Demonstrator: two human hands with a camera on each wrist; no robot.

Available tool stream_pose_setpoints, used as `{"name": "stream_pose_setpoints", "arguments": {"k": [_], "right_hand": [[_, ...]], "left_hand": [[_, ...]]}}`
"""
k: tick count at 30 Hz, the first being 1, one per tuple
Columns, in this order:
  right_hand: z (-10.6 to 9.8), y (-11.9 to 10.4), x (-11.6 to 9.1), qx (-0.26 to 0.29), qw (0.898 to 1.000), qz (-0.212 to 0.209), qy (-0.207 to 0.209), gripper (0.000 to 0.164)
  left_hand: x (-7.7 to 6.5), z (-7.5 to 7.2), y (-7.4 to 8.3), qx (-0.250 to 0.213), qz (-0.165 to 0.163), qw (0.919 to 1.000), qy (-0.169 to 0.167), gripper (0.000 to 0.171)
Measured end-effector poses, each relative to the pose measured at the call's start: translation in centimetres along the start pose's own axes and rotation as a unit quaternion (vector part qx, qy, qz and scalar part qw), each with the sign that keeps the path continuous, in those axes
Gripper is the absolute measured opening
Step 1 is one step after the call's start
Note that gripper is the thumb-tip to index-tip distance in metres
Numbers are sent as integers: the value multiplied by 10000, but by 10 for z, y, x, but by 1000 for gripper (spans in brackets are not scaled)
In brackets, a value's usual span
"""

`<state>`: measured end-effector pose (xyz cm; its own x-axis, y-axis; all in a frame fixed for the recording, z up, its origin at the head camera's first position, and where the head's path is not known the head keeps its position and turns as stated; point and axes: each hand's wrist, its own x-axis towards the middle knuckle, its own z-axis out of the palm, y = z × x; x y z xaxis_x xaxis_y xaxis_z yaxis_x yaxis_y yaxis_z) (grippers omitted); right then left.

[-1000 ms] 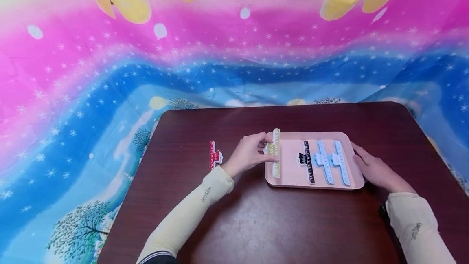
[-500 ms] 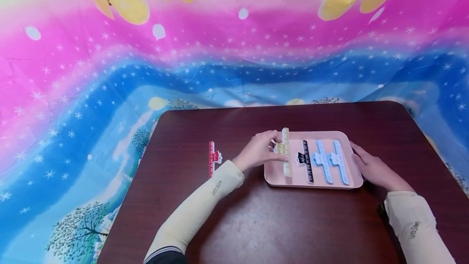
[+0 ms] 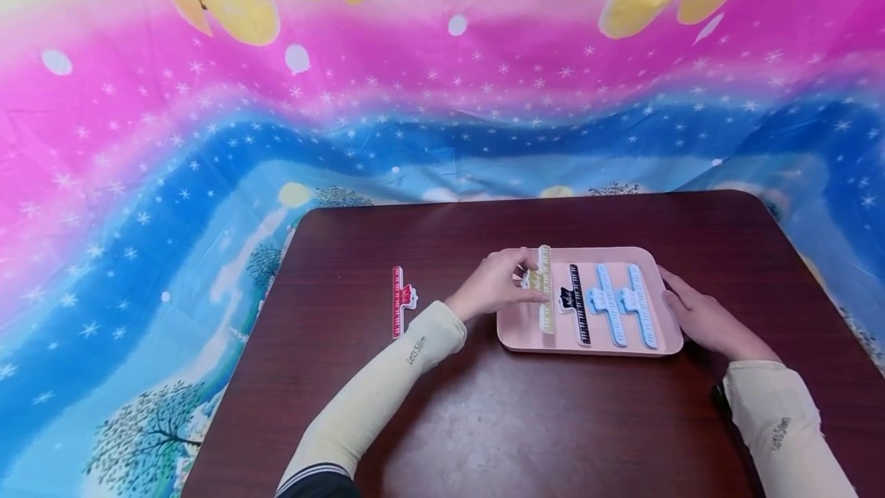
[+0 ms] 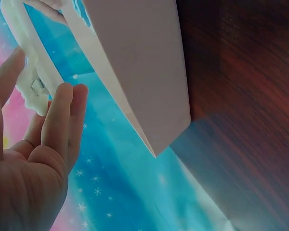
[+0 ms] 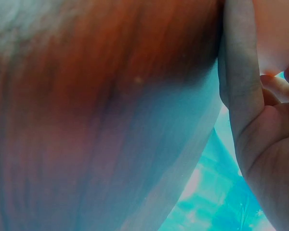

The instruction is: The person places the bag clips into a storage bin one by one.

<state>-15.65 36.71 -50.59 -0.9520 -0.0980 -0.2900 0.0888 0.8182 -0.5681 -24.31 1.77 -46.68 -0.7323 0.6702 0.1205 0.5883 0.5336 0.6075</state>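
Note:
My left hand point(image 3: 494, 283) pinches a pale yellow piano-keyboard sheet clip point(image 3: 546, 290) between thumb and fingers, over the left part of a pink tray point(image 3: 588, 352). A spring shows on this clip in the left wrist view. Inside the tray lie a black clip point(image 3: 579, 310) and two light blue clips, the nearer one point(image 3: 611, 310) and the rightmost one point(image 3: 642, 310), side by side. My right hand point(image 3: 705, 321) rests against the tray's right side; in the right wrist view its long finger point(image 5: 243, 62) lies straight along the wall.
A red clip point(image 3: 397, 306) of the same kind lies on the dark brown table point(image 3: 470, 421), left of the tray. A colourful printed cloth point(image 3: 442, 121) hangs behind the table.
My left hand has carried the yellow clip rightward from the tray's left rim, closer to the black clip. The right hand stays at the tray's side.

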Motion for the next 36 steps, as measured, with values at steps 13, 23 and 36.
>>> {"name": "stream_pose_setpoints", "arguments": {"k": [13, 23, 36], "right_hand": [[0, 2, 0, -40, 10000, 63, -31, 63], [1, 0, -1, -2, 10000, 46, 8, 64], [0, -3, -1, -56, 10000, 17, 49, 63]], "left_hand": [[2, 10, 0, 429, -202, 9983, 346, 50], [-1, 17, 0, 865, -406, 9952, 217, 48], [-3, 18, 0, 1196, -369, 9921, 63, 45]]}}
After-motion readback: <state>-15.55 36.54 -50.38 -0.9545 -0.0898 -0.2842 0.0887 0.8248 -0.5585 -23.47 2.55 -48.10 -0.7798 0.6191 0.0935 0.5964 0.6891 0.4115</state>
